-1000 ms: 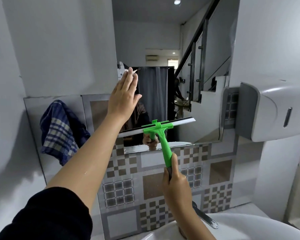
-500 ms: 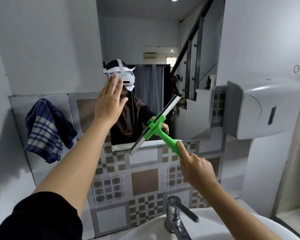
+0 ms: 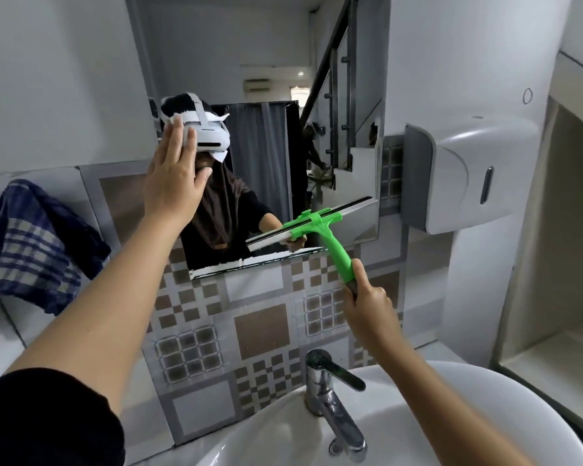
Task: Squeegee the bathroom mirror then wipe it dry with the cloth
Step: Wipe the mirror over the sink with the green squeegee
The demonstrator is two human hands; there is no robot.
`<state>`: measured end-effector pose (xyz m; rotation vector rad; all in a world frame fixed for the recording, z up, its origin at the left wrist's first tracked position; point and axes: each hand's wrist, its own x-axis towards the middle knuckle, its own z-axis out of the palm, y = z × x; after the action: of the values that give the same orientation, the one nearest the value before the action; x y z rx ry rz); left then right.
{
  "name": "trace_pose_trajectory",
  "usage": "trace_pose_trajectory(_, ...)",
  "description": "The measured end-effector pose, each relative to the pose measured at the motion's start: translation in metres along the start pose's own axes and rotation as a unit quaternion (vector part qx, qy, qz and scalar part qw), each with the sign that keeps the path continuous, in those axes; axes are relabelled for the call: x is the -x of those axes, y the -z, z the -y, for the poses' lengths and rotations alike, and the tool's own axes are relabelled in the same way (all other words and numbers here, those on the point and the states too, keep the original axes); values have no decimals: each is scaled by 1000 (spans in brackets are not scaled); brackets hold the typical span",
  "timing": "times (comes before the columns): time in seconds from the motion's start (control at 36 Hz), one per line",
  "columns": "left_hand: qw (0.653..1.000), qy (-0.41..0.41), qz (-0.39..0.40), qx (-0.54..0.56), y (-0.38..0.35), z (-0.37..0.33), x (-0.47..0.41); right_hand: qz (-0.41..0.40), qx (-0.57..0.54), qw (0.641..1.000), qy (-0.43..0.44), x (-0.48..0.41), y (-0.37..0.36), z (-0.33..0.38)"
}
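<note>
Head: cloth (image 3: 37, 245) hangs left; tap (image 3: 330, 395) below mirror (image 3: 266, 156).

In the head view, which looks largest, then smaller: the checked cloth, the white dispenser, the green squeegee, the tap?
1. White dispenser
2. Checked cloth
3. Green squeegee and tap: they look alike in extent. The tap is nearer the camera, so I do not rank them.

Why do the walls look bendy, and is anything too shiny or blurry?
In the head view, the wide lens bows the walls and the paper dispenser toward the edges; bright glare sits on the dispenser's top and the tap; the mirror shows ceiling lights as small bright dots; the squeegee and both hands look sharp, while the far right edge is slightly soft.
</note>
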<state>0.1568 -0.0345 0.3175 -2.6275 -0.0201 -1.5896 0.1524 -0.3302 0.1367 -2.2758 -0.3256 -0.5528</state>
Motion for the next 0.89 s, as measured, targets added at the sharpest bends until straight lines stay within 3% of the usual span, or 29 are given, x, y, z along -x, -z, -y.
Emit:
trace_pose_trajectory(0.17,1000,-8,2,10,1,1,0,6,-169,983,-69,6,-4,12)
trace_pose_trajectory(0.33,1000,-6,-3,21,1,1,0,-19,-245,963,-106,10,-15,24)
trace_pose_trajectory(0.67,999,-3,-9,46,-1,-5,9,-49,-320,934,-149,26,-53,56)
trace_pose_trajectory(0.89,999,-10,-2,38,-1,-4,15,-17,-290,950,-118,57,-91,73)
